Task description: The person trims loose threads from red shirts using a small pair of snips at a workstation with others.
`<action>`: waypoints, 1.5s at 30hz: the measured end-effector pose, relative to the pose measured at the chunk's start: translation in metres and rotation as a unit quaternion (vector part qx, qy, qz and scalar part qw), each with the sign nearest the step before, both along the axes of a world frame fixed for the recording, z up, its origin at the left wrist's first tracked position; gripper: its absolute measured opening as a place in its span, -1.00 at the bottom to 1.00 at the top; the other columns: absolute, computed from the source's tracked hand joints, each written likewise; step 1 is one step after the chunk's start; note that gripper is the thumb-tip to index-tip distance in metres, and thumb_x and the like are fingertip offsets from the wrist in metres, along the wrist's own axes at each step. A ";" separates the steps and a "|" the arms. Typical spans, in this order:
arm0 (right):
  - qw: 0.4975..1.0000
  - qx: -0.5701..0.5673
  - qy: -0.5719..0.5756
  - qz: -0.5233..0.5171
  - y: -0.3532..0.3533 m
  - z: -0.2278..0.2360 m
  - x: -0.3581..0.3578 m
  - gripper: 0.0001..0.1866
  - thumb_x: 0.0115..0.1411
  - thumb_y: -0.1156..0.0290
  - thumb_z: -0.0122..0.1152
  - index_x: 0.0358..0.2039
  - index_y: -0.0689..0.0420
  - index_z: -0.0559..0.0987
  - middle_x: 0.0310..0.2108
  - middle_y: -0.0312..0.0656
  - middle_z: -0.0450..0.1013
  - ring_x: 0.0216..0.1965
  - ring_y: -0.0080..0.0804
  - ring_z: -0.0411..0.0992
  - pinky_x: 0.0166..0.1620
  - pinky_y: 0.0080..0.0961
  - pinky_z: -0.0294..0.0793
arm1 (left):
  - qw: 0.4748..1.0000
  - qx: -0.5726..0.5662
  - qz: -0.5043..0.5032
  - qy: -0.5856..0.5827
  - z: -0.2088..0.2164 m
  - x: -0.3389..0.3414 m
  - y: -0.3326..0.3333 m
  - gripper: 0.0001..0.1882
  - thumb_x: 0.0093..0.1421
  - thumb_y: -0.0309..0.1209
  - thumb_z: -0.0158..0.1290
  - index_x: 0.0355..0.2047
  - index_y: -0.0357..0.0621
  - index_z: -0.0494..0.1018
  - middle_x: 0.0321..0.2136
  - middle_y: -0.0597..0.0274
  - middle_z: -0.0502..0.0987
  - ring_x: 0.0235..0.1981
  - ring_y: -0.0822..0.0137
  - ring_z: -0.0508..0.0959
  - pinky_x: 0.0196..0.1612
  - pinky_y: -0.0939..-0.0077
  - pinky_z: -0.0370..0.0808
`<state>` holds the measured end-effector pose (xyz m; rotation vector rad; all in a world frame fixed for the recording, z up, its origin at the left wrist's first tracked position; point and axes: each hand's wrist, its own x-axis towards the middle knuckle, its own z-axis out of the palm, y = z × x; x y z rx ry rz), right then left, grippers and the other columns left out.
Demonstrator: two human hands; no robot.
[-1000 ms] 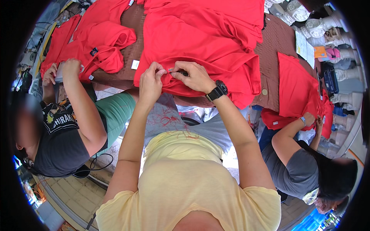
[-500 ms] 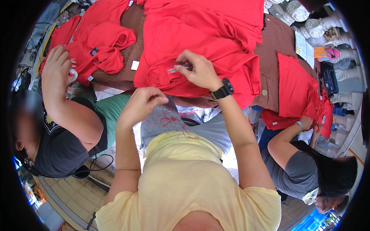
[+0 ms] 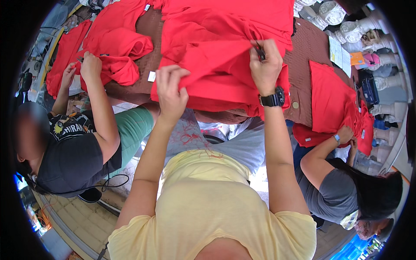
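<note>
A red shirt lies spread in front of me on the brown quilted cover, its cloth drawn up in a fold between my hands. My left hand is closed at the left edge of this fold, its fingers slightly blurred. At the fold's upper right, my right hand grips a small dark pair of thread snips, with the tips pointing up and away. The hand touches the red cloth too; whether it also pinches it is hard to see. A black watch sits on my right wrist.
Loose red threads cling to my lap. At left, a co-worker handles another red shirt; a second co-worker at right works on a red garment. White balusters and a paper sheet are at far right.
My right hand moved right and up from the shirt's collar with the snips. My left hand went forward from above my lap onto the shirt, whose cloth is now lifted and folded over.
</note>
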<state>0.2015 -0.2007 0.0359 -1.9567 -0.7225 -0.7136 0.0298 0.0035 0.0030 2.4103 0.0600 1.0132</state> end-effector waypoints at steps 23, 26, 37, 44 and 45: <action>0.973 0.020 0.229 0.036 -0.057 0.009 -0.088 -0.93 0.16 0.46 0.39 -0.38 0.16 0.67 -0.51 -0.31 0.51 -0.50 -0.62 0.39 -0.46 -0.62 0.28 | 0.887 -0.368 -0.274 0.055 0.039 -0.052 0.044 -0.63 0.22 -0.22 -0.16 -0.50 -0.34 0.35 -0.40 0.11 0.30 -0.25 0.18 0.39 -0.08 0.39 0.31; 0.960 0.052 0.275 -0.033 -0.085 0.015 -0.058 -0.87 0.18 0.41 0.38 -0.34 0.21 0.67 -0.54 -0.34 0.51 -0.49 -0.66 0.36 -0.40 -0.63 0.28 | 0.810 -0.550 -0.163 0.122 0.043 -0.076 0.059 -0.47 0.41 -0.07 -0.26 -0.38 -0.33 0.43 -0.32 0.15 0.41 -0.22 0.28 0.47 -0.04 0.45 0.36; 0.904 -0.300 0.295 -0.070 -0.071 -0.014 0.002 -0.68 -0.04 0.22 0.48 -0.33 0.15 0.67 -0.47 -0.07 0.59 -0.36 -0.07 0.57 -0.22 -0.22 0.52 | 0.949 -0.110 0.206 0.212 -0.034 0.030 0.073 -0.73 0.32 -0.28 0.10 -0.22 -0.28 0.53 -0.28 -0.09 0.56 -0.27 -0.01 0.60 -0.15 0.25 0.49; 0.962 -0.150 0.200 0.106 -0.002 0.077 -0.014 -0.74 0.01 0.40 0.34 -0.23 0.10 0.68 -0.56 -0.13 0.52 -0.48 -0.25 0.51 -0.26 -0.34 0.51 | 0.964 -0.262 0.022 -0.049 -0.010 0.050 0.070 -0.88 0.33 -0.49 0.06 -0.25 -0.22 0.33 -0.50 0.21 0.45 -0.45 0.38 0.45 -0.30 0.46 0.45; 0.947 -0.141 0.225 0.179 0.027 0.088 -0.011 -0.72 0.00 0.47 0.28 -0.21 0.09 0.68 -0.53 -0.15 0.51 -0.44 -0.24 0.51 -0.23 -0.36 0.51 | 0.975 -0.216 -0.021 -0.050 -0.002 0.050 0.055 -0.91 0.33 -0.53 0.04 -0.26 -0.23 0.34 -0.52 0.19 0.47 -0.50 0.32 0.49 -0.35 0.42 0.46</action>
